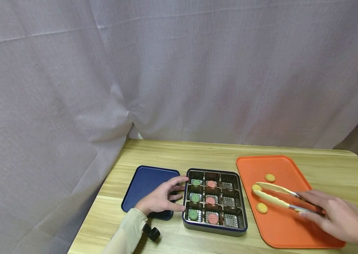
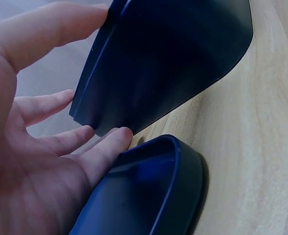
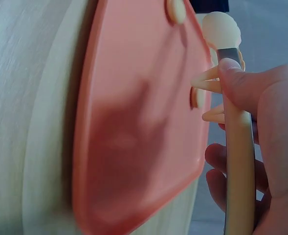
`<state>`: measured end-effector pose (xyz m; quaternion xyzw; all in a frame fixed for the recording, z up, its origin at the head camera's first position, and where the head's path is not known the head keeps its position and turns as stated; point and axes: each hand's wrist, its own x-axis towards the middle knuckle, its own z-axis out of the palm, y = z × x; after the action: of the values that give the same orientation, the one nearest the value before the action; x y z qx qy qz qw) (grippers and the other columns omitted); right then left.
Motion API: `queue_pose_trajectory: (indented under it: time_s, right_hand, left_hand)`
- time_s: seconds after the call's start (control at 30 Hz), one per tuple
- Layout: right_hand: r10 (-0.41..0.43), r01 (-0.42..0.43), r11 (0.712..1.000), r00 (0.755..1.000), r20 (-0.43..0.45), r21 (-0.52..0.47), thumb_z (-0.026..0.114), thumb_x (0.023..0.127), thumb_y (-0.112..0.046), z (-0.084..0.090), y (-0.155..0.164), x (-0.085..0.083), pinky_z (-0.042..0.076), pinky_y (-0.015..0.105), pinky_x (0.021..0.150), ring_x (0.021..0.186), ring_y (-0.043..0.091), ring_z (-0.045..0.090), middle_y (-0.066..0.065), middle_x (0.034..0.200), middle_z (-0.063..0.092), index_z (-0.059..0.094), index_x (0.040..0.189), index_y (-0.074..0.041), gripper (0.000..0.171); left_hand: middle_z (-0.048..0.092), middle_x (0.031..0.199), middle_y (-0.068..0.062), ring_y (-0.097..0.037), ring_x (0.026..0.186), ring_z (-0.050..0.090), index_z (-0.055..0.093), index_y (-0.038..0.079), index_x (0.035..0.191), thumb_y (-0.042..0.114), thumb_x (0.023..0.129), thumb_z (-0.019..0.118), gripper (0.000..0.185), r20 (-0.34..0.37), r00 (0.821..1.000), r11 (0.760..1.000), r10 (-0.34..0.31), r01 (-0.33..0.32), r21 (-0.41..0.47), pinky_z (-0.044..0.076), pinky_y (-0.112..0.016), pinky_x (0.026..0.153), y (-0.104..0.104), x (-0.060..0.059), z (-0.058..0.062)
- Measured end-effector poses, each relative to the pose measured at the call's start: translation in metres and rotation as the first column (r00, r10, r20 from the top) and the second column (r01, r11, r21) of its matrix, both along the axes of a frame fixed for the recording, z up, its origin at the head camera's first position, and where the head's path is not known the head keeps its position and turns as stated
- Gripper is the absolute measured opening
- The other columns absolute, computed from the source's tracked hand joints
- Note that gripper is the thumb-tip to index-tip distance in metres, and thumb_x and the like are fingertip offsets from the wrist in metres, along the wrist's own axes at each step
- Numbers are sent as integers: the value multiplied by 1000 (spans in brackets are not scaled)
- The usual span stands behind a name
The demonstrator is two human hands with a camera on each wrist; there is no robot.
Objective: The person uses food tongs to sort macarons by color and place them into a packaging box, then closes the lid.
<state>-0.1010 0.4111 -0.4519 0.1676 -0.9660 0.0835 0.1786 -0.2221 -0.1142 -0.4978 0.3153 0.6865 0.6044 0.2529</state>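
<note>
Tongs (image 1: pixel 280 199) gripped by right hand (image 1: pixel 340 217) fingers, tips round yellow cookie (image 1: pixel 256 188); left hand (image 1: pixel 161 199) open beside tin (image 1: pixel 214 231).

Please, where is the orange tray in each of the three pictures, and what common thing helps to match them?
Head view: the orange tray lies lower right on the table, right of the box.
Left wrist view: not in it; only the dark blue lid and box show.
Right wrist view: the tray fills the middle, seen on edge and blurred.
Shared landmark: the wooden table shows in all three.
</note>
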Motion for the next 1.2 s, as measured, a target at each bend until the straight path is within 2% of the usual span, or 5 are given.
queue_pose_trajectory:
  time_s: [0.13, 0.43, 0.73, 1.1, 1.2]
  right_hand:
    - [23, -24, 999, 1000, -21, -31, 95, 74, -35, 8, -11, 4, 35, 20, 53, 74, -7, 47, -2, 113, 73, 74, 128, -26, 58]
    - [122, -128, 988, 990, -69, -87, 98, 69, -24, 20, -32, 9, 25, 10, 50, 68, -11, 41, -14, 110, 69, 74, 128, -26, 64]
    - [180, -186, 979, 981, -76, -81, 99, 67, -25, 27, -49, 15, 24, 8, 50, 69, -12, 42, -22, 108, 63, 73, 128, -27, 66]
    - [238, -241, 969, 970, -51, -59, 98, 71, -27, 33, -64, 21, 25, 5, 53, 68, -13, 40, -24, 111, 63, 72, 129, -30, 64]
    - [251, -253, 966, 967, -30, -47, 97, 73, -30, 34, -69, 24, 30, 5, 57, 74, -13, 46, -25, 115, 64, 71, 132, -34, 65]
  left_hand:
    - [31, 168, -16, -41, 149, 40, 31, 4, 163, -4, 85, 84, 94, -3, 1000, 1000, -5, 5, 14, 43, -50, 121, 0, 0, 0]
    - [30, 170, -12, -36, 150, 40, 32, 7, 163, -3, 84, 85, 96, 4, 1000, 1000, 1, -1, -11, 45, -42, 120, 0, 0, -1]
    - [30, 170, -12, -37, 150, 40, 33, 7, 163, -3, 84, 85, 96, 4, 1000, 1000, 3, -3, -6, 45, -42, 119, 0, 0, 0]
    - [29, 170, -13, -38, 149, 40, 32, 6, 163, -3, 84, 85, 95, 3, 1000, 1000, 1, -1, -4, 44, -43, 120, 0, -1, -1]
    - [28, 170, -13, -38, 150, 39, 32, 6, 163, -3, 85, 85, 95, 4, 1000, 1000, 0, 0, -4, 45, -43, 120, 0, -1, -2]
